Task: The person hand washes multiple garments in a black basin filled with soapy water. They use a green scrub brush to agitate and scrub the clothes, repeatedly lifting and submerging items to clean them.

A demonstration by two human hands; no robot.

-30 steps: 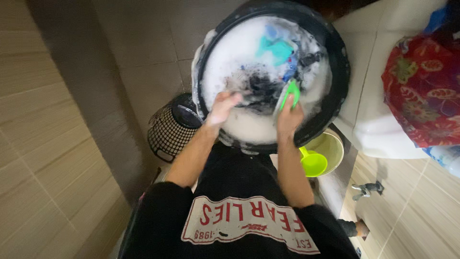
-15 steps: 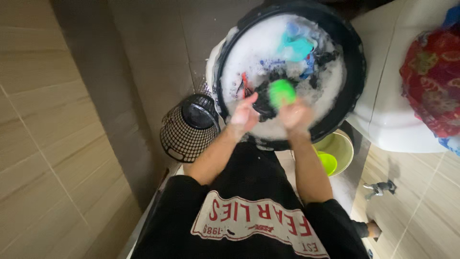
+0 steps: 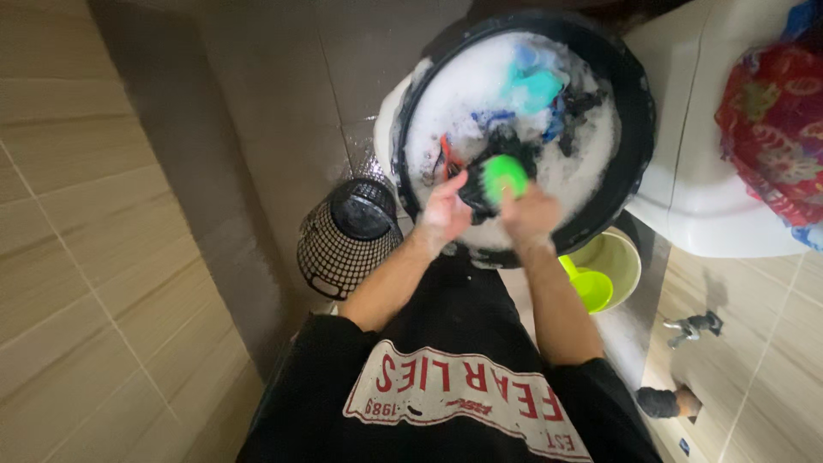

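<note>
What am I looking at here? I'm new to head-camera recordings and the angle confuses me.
There is no machine: one camera sits on a person's head and looks straight down, so you see their black shirt at the bottom and both bare arms reaching forward. The arms end in a black basin full of white suds and mixed clothes. The left hand grips a dark cloth. The right hand holds a green brush against that cloth. On the tiled floor sit a black mesh basket to the left and a yellow-green bucket with a green scoop to the right.
</note>
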